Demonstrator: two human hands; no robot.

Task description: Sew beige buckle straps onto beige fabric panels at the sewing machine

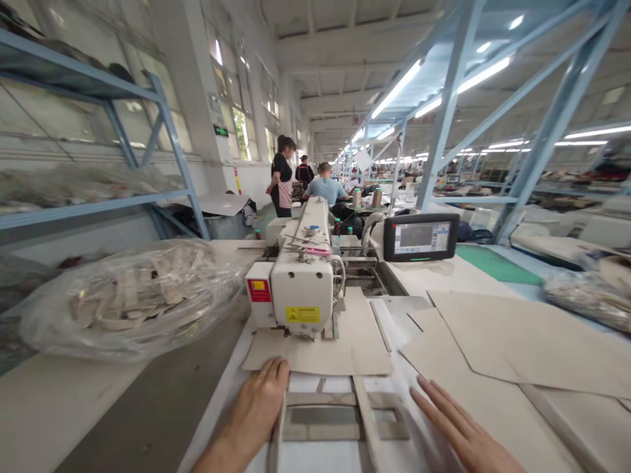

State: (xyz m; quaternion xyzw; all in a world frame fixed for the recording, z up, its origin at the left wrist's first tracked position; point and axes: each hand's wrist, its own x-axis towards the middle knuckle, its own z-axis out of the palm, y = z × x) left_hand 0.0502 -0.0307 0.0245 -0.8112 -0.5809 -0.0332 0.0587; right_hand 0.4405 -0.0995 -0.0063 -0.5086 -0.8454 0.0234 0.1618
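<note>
A beige fabric panel [359,335] lies under the head of a white sewing machine [302,289]. Two beige straps [367,420] run from its front edge towards me. My left hand [261,401] is closed at the panel's front left edge, fingers bent together and thumb hidden. Between and beside the straps lies a grey-beige frame-shaped piece [323,397] with openings. My right hand [456,424] is open, fingers stretched out and holding nothing. It hovers over or rests on the white work surface, left of stacked beige fabric panels [522,335]; contact is unclear.
A clear plastic bag [133,299] of beige straps sits at left. The machine's display [420,236] stands behind the stacked panels. A blue shelf rack [172,144] is at left, blue posts [451,98] at right. Several people [282,177] are farther back.
</note>
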